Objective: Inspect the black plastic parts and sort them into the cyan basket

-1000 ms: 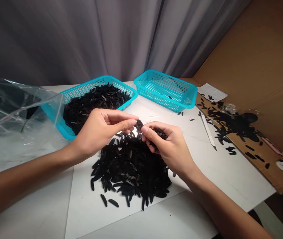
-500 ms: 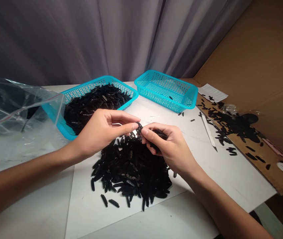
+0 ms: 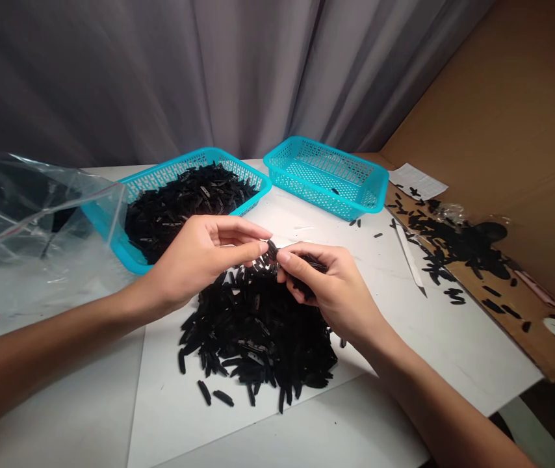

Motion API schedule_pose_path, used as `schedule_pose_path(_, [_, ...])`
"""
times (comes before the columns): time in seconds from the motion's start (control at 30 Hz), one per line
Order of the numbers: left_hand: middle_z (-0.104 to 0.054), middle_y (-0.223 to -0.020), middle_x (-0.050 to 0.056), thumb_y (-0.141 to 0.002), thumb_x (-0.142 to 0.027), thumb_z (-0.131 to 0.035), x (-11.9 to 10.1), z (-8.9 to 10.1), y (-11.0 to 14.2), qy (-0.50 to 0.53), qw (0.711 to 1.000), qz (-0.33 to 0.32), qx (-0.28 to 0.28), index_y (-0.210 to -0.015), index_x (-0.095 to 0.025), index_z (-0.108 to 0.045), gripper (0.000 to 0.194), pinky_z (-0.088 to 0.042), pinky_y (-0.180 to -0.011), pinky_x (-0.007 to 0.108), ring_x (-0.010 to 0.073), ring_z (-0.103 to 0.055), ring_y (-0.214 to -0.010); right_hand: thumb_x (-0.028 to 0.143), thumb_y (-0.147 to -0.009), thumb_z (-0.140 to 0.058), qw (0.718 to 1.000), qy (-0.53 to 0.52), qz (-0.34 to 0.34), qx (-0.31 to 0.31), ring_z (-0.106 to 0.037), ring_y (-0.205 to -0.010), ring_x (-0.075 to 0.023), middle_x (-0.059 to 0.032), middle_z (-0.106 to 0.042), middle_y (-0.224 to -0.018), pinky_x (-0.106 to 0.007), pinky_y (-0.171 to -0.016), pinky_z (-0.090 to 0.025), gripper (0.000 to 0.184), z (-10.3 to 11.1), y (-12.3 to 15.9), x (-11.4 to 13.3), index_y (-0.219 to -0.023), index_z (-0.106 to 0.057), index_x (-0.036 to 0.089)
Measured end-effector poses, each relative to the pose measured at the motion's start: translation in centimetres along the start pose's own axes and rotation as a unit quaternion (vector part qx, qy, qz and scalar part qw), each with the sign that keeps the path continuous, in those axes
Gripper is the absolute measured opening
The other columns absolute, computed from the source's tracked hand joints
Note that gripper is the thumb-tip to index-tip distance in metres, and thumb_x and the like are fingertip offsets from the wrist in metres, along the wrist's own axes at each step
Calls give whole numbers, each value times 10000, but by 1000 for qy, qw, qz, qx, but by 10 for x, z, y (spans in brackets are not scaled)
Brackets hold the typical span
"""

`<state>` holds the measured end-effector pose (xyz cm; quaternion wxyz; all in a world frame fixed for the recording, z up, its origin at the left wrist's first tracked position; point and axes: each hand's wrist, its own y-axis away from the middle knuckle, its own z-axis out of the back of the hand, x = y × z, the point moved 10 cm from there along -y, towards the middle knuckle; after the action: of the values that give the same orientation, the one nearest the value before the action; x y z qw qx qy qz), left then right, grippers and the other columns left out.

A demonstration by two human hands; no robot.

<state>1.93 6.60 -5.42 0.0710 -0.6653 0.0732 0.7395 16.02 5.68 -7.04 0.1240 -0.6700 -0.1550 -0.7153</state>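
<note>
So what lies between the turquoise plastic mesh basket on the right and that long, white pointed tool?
In the head view, a few small black pieces lie scattered on the white tabletop between the turquoise basket and the white tool.

Makeshift workroom: curtain (image 3: 136,78), cardboard (image 3: 492,130), plastic baskets (image 3: 326,195)

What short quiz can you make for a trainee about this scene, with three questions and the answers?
1. True or false: the right hand holds black pieces above the pile on the white sheet.
2. Which basket has the big heap of black pieces?
A. The turquoise basket beside the clear plastic bag.
B. The turquoise basket next to the cardboard.
3. Fill in the gap: in this view, the clear plastic bag lies to the ___ of the heaped basket.

Key: 1 true; 2 A; 3 left.
</note>
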Motion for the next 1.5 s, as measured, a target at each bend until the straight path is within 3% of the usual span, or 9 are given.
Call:
schedule_pose_path(0.67, [-785,-886,23,-787,-304,-840,5,0,1,48,999,4,-11,-1006,-207,-798,243,-568,-747,230,142,-704,-780,426,-880,-727,999,-39,-18,-17,-455,-496,-71,3,-599,-667,-208,-438,-305,329,0,1,-1,-711,-663,151])
schedule_pose_path(0.87, [-790,-898,15,-797,-306,-837,9,-3,1,74,997,22,0,-1002,-226,-806,222,-565,-733,201,129,-710,-804,424,-885,-719,1000,-16,-13,-18,-457,-494,-74,1,-596,-664,-214,-440,-304,317,1,1,-1,-728,-671,153])
schedule_pose_path(1.17, [-793,-852,-1,-807,-266,-820,-7,0,4,-1,1000,-27,-13,-915,-220,-818,118,-570,-736,185,137,-726,-812,428,-892,-718,999,-20,-30,17,-435,-483,-67,15,-570,-639,-214,-437,-283,324,-6,2,-5,-722,-656,159])
schedule_pose_path(1.3, [-794,-844,9,-783,-258,-825,-15,3,8,-43,998,-36,-38,-865,-198,-813,102,-591,-735,199,158,-738,-810,399,-877,-745,997,-50,-30,44,-428,-482,-65,39,-538,-610,-209,-435,-287,296,-14,2,-4,-721,-660,163])
schedule_pose_path(1.5, [-792,-811,7,-781,-260,-808,-18,-3,9,-58,997,-35,-31,-837,-190,-808,90,-606,-704,198,158,-746,-763,382,-856,-773,997,-38,-28,61,-438,-482,-66,45,-537,-601,-210,-439,-303,266,-17,2,-4,-738,-683,162])
